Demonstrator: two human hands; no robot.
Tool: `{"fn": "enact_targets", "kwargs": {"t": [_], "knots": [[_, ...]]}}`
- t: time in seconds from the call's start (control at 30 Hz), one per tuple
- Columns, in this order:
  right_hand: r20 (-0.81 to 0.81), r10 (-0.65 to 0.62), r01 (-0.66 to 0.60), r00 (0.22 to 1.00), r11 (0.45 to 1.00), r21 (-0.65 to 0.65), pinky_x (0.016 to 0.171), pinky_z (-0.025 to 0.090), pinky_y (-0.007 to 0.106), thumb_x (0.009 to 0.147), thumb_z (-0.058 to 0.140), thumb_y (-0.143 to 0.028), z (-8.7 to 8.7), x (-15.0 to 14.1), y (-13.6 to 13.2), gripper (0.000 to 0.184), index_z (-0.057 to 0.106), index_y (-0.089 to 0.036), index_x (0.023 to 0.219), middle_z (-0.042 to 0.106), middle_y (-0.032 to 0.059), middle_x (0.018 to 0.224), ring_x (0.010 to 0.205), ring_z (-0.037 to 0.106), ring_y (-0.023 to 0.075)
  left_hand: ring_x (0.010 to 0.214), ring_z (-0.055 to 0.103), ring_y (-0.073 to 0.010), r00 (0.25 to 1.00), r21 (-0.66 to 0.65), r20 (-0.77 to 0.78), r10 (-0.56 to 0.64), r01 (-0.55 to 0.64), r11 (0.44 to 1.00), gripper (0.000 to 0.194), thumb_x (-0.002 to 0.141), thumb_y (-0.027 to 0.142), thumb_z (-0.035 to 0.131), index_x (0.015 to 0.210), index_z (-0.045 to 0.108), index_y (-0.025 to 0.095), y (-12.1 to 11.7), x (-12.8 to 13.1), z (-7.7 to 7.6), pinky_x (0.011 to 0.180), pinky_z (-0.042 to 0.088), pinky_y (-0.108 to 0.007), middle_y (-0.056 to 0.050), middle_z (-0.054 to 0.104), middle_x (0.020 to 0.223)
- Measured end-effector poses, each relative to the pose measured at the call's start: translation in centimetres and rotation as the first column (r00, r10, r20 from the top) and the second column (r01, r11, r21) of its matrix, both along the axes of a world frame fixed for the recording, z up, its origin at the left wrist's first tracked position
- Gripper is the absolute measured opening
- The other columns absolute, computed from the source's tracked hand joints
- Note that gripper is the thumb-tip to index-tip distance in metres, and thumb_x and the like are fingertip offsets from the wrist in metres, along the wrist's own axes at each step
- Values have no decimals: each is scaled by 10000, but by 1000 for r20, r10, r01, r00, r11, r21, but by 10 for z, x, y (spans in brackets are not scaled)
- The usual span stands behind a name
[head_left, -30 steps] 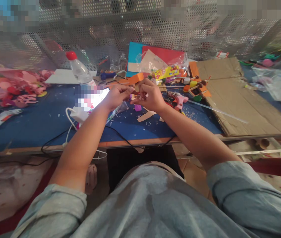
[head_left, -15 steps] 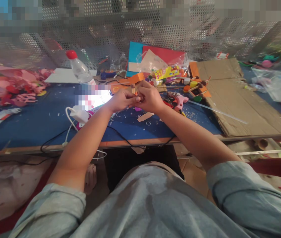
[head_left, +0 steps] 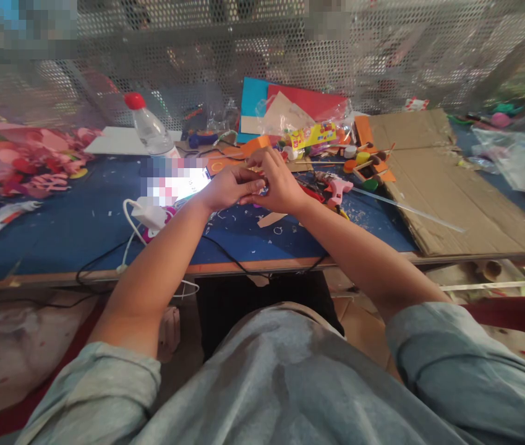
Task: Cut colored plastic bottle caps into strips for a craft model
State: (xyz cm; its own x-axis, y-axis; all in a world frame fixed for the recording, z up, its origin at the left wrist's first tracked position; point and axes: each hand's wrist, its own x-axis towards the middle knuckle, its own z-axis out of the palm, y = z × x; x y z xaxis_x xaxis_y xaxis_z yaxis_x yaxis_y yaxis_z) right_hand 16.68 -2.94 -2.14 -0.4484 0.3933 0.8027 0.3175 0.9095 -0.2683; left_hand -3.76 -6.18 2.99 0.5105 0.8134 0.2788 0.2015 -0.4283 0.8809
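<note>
My left hand (head_left: 227,187) and my right hand (head_left: 277,182) meet over the middle of the blue table, fingers closed and fingertips together. Whatever they pinch between them is small and mostly hidden by the fingers, so I cannot make out what it is. Just right of my right hand lies a pink glue gun (head_left: 337,187). Below the hands is a tan strip (head_left: 272,219). Left of my left hand a phone with a lit screen (head_left: 188,186) rests beside a white plug (head_left: 151,213) with a cable.
A bottle with a red cap (head_left: 151,130) stands at the back left. Pink cut-outs (head_left: 25,161) are heaped at the far left, near a white-handled tool (head_left: 6,219). Flat cardboard (head_left: 457,198) covers the right side. Coloured sheets (head_left: 308,102) lean at the back; black cords cross the front edge.
My right hand's fingers have shifted and curled over the left fingertips. The small orange-tan bit that showed between the hands is now covered. Both arms stay in nearly the same place.
</note>
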Motion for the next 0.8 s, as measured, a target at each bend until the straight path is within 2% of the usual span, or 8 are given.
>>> {"fn": "enact_targets", "kwargs": {"t": [0.1,0.23,0.37,0.5,0.63,0.8], "knots": [[-14,-9,9,1000,1000,12,1195,599,735,899,968,-725,3,1,-4,853,615,-257,1519,719,191,1420,1309,706,442,733,672,-164,999,10,2,-34,34,999,631,829,782,962,828,868,158,-1,-1,1,669,493,-294,-84,790,798],[-20,-35,35,999,999,7,1227,595,718,926,900,-803,5,2,-6,915,588,-265,1598,709,203,1451,1342,700,441,747,662,-160,999,-11,54,4,-4,1000,521,869,655,972,852,840,152,3,-4,1,714,508,-311,-72,770,821],[-40,-69,70,997,997,13,1271,547,758,1001,795,-820,5,4,-1,796,654,-301,1588,703,191,1453,1395,674,451,676,578,-126,973,-129,224,61,-32,991,443,889,592,976,981,825,186,9,-6,-2,629,434,-285,-28,708,825],[-49,-77,78,996,997,19,1265,526,773,1067,793,-643,2,7,4,658,689,-323,1632,694,171,1445,1367,667,433,641,473,-105,929,-232,360,89,-3,973,340,955,511,926,1041,788,212,13,-4,-4,605,420,-260,13,586,790],[-44,-88,90,995,995,46,1217,551,736,1081,796,-531,1,8,6,616,698,-357,1663,680,151,1452,1330,659,399,669,533,-112,909,-280,413,54,70,958,287,965,439,897,1101,764,223,12,-2,-5,604,433,-249,12,552,822],[-66,-104,111,992,986,122,1161,578,671,1124,761,-505,2,8,5,493,762,-362,1597,680,140,1434,1316,660,366,709,639,-117,907,-288,419,45,86,954,248,979,332,810,1185,720,227,8,-3,-5,654,519,-250,-11,684,936]]}}
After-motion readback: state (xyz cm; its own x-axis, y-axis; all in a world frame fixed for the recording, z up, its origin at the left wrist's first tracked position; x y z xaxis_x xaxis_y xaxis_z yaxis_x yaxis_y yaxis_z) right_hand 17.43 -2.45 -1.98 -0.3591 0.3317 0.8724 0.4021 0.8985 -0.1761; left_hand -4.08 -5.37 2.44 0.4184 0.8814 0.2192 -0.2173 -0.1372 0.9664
